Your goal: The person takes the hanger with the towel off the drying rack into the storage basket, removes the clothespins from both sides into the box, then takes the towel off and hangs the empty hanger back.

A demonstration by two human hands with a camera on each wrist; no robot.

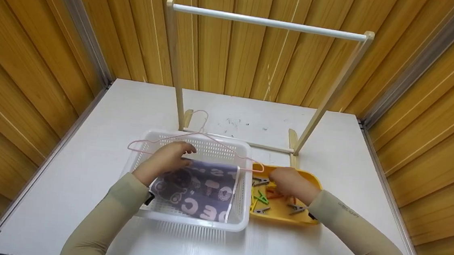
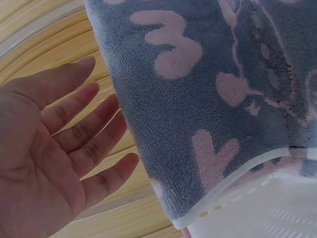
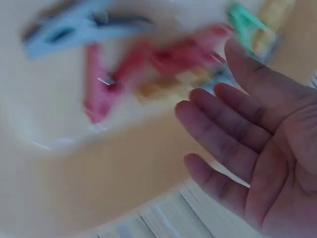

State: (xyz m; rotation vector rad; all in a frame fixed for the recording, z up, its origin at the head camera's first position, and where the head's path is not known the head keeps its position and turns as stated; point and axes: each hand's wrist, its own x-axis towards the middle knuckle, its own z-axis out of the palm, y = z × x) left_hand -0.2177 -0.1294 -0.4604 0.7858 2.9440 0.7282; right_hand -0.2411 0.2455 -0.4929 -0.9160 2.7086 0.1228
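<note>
A grey-blue towel (image 1: 210, 187) with pink letters and animal prints hangs over the bar of a pink hanger (image 1: 227, 147), which overlaps the white basket (image 1: 243, 210) in the head view. My left hand (image 1: 171, 156) is at the towel's upper left edge, its fingers spread. In the left wrist view the palm shows bare beside the towel. Over the yellow tray (image 1: 280, 219) is my right hand (image 1: 289, 182), with loosely extended fingers and nothing in them. Below it lie red clothespins (image 3: 116, 79), a grey clothespin (image 3: 74, 32) and a green clothespin (image 1: 262, 197).
A wooden drying rack with a white top rail (image 1: 267, 22) stands behind the basket and tray. Its lower bar (image 1: 266, 147) runs just beyond their far rims. Wood-look walls (image 1: 25, 59) enclose the white table (image 1: 65, 171) at the back and both sides.
</note>
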